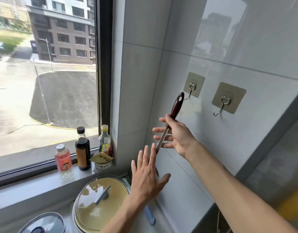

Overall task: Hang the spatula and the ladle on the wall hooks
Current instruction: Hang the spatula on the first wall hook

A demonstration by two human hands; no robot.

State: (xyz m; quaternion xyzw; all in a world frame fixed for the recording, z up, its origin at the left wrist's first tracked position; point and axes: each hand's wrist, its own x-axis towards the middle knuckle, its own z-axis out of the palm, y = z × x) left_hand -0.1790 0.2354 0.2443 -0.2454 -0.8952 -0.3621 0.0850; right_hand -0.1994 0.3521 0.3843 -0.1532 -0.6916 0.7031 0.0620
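**Right hand lifts a utensil's handle up to the wall hooks**

Right hand [176,132], at the centre of the frame, is clamped on a long utensil [168,126] where the dark red-brown handle meets the steel shaft, thumb and forefinger pinching it while the other fingers fan out loose; the handle tilts up and to the right, and its tip with the hanging hole sits just beside the lower curl of the left hook [192,89], though whether the two touch cannot be told; the working end is hidden behind the left hand, so spatula or ladle cannot be told. Left hand [146,175], lower centre, is spread flat with fingers apart and gripping nothing, its fingertips right at the lower shaft.

The right hook [224,102] hangs bare on its square adhesive pad, right of centre on the grey tiled wall [245,47]; a blue handle [150,216] pokes out below the left wrist. At the bottom of the frame sits a glass lid [101,202] over a pan; a second lid [44,223] shows at lower left. On the window sill [35,185] stand a pink-labelled bottle [64,161], a dark sauce bottle [82,148], a yellow-capped bottle [105,140] and a small bowl [103,163]; through the window [44,73], upper left, lie a road and a building.
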